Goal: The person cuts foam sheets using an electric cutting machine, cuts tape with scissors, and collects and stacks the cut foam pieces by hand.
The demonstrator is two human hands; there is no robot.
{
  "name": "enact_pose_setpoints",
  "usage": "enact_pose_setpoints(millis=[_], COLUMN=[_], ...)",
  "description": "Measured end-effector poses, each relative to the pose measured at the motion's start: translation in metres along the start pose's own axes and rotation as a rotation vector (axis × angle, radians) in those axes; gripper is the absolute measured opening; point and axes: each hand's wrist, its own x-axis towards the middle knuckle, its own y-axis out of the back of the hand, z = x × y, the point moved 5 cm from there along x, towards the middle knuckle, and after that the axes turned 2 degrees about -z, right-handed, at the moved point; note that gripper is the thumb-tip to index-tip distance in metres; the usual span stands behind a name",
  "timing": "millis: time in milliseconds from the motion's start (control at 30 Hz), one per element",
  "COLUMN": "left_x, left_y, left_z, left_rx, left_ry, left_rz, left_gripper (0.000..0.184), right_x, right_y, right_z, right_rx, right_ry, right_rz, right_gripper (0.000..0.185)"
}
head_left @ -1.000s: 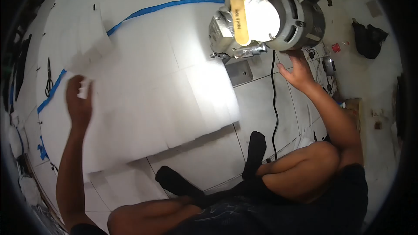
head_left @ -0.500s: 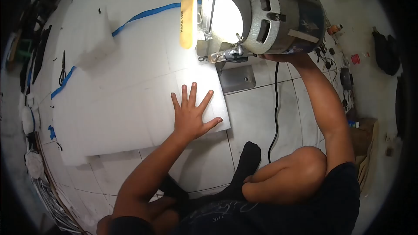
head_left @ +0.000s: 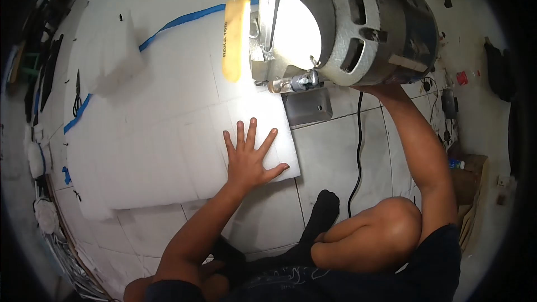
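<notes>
White foam sheet [head_left: 162,140] | spread flat on tiled floor [head_left: 330,156] | grey motorised machine [head_left: 363,28] | brightly lit, at sheet's edge

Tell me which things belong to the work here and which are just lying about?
Likely in use:
- large, round-bodied grey metal machine, right hand at its underside
- flat, white, foam-like sheet, left hand spread over it

Apparently lying about:
- long, dark, metal-looking scissors
- limp black fabric-like bundle
- small red plastic-looking piece

Pale tiled floor [head_left: 335,151], translucent white foam sheet [head_left: 168,123] spread on it, black cable [head_left: 358,151] right of the sheet.
</notes>
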Motion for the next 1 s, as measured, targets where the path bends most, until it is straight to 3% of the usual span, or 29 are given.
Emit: enact_pose_setpoints(millis=[1000], left_x=[-0.005], left_y=[0.002], left_z=[-0.002], left_rx=[-0.098], left_ry=[-0.006], left_rz=[0.099], left_gripper=[0.085], right_x=[0.007], right_y=[-0.001], right_z=[-0.043], right_rx=[0.051], right_ry=[0.076], right_rz=[-0.009], right_gripper=[0.062])
